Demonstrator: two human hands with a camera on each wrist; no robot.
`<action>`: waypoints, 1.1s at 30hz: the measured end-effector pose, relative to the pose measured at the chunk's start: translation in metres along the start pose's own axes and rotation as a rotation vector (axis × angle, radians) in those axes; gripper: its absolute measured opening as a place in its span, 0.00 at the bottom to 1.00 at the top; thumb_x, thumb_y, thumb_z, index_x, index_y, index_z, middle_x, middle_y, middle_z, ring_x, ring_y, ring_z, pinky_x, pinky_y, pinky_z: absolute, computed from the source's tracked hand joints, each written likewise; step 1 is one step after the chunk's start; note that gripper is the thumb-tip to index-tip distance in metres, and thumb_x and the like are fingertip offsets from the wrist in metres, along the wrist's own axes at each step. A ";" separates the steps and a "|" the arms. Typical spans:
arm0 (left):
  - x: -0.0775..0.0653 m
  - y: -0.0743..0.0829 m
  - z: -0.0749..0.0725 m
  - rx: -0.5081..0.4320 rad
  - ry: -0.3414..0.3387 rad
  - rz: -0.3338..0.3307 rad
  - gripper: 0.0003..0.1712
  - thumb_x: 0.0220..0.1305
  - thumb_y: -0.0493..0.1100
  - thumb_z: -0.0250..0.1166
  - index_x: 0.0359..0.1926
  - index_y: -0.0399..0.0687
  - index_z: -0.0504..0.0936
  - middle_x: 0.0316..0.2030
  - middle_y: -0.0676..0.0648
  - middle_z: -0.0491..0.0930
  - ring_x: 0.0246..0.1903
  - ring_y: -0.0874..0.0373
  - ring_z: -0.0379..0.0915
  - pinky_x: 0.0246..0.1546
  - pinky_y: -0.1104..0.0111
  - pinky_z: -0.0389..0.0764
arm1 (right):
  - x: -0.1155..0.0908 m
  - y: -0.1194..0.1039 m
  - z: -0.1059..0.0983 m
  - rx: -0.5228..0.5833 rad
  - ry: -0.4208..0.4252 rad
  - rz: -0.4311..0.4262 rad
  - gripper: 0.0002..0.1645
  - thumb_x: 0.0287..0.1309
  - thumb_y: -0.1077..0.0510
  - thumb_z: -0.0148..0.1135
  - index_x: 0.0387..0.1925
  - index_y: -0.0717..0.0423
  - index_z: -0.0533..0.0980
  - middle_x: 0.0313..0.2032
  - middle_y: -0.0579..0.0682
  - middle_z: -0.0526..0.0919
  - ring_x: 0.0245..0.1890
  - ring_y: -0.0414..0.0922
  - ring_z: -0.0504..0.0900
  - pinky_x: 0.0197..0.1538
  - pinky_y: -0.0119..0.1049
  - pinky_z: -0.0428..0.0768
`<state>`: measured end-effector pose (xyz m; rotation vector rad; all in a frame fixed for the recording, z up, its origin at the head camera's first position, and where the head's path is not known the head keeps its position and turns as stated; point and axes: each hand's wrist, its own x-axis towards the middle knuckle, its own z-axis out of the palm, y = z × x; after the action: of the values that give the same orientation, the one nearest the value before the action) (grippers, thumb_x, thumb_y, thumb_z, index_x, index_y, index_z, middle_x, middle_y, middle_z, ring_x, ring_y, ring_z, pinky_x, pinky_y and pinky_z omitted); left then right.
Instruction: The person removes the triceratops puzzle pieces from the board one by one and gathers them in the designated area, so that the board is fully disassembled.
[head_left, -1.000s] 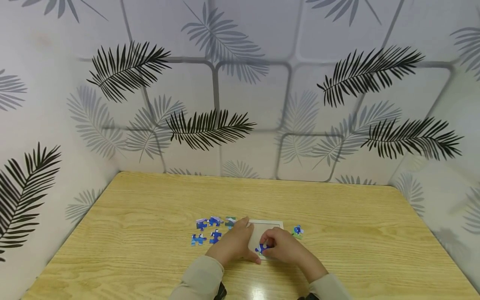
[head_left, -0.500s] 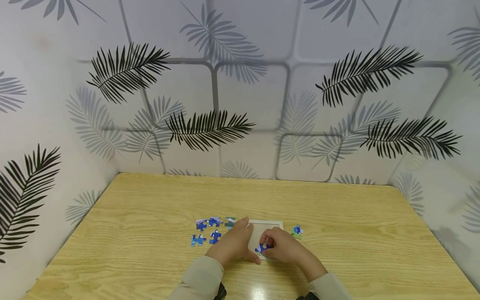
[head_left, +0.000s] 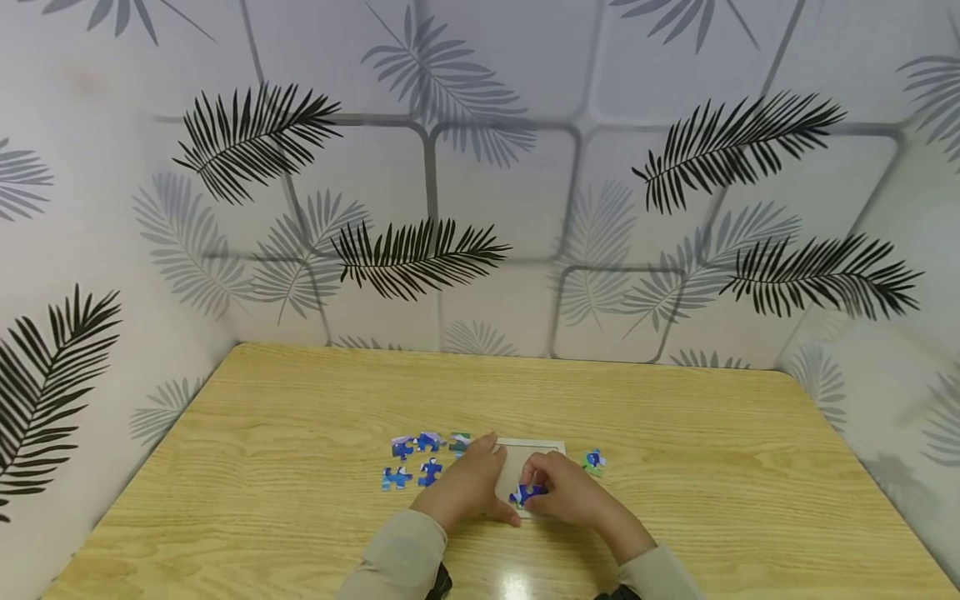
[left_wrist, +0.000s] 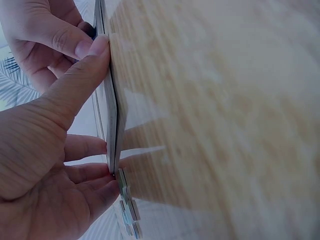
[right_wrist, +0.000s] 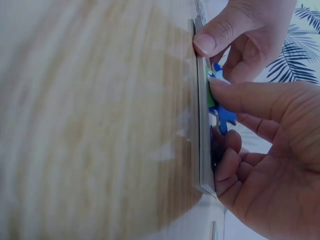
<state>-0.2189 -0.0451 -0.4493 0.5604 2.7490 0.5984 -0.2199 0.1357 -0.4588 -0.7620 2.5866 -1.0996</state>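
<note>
A shallow white puzzle tray (head_left: 553, 444) lies on the table in the head view. My left hand (head_left: 467, 482) holds it at the left side, the thumb along the near edge and the fingers toward the far edge. Over the tray's near right part, my right hand (head_left: 568, 493) pinches a blue puzzle piece (head_left: 522, 496). The right wrist view shows this piece (right_wrist: 227, 116) tilted up from the tray, blue with some green, behind the thumb (right_wrist: 240, 95). My right fingers hide part of the piece and the tray's near right corner.
Several loose puzzle pieces (head_left: 430, 442) lie left of the tray, one partly behind the left hand. A green and blue puzzle piece (head_left: 595, 462) lies just right of the tray. All rest on a wood-grain table (head_left: 712, 483) against a leaf-patterned wall (head_left: 495, 292).
The blue puzzle piece has tilted and shifted very slightly in my right fingers. My left hand keeps its place on the tray.
</note>
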 end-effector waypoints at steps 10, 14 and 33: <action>0.001 -0.001 0.001 -0.005 -0.001 0.001 0.59 0.39 0.60 0.77 0.67 0.34 0.62 0.70 0.36 0.52 0.69 0.44 0.48 0.64 0.56 0.61 | -0.004 -0.002 -0.002 0.054 0.026 0.049 0.04 0.55 0.66 0.62 0.31 0.56 0.75 0.26 0.44 0.73 0.28 0.41 0.70 0.30 0.32 0.70; 0.000 -0.001 0.001 -0.017 -0.002 -0.001 0.59 0.39 0.59 0.77 0.67 0.34 0.62 0.70 0.36 0.51 0.69 0.44 0.47 0.64 0.56 0.60 | -0.004 0.000 -0.002 0.067 0.029 0.048 0.02 0.58 0.64 0.62 0.31 0.56 0.76 0.27 0.44 0.75 0.29 0.41 0.71 0.32 0.31 0.71; 0.001 0.001 0.001 -0.023 -0.010 -0.039 0.59 0.38 0.59 0.77 0.67 0.36 0.63 0.71 0.38 0.51 0.70 0.45 0.47 0.65 0.56 0.59 | -0.015 0.010 -0.022 0.178 0.134 0.167 0.03 0.59 0.63 0.61 0.35 0.59 0.78 0.30 0.48 0.76 0.32 0.43 0.71 0.35 0.32 0.73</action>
<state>-0.2193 -0.0438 -0.4502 0.5028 2.7333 0.6154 -0.2201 0.1626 -0.4502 -0.4379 2.5580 -1.3457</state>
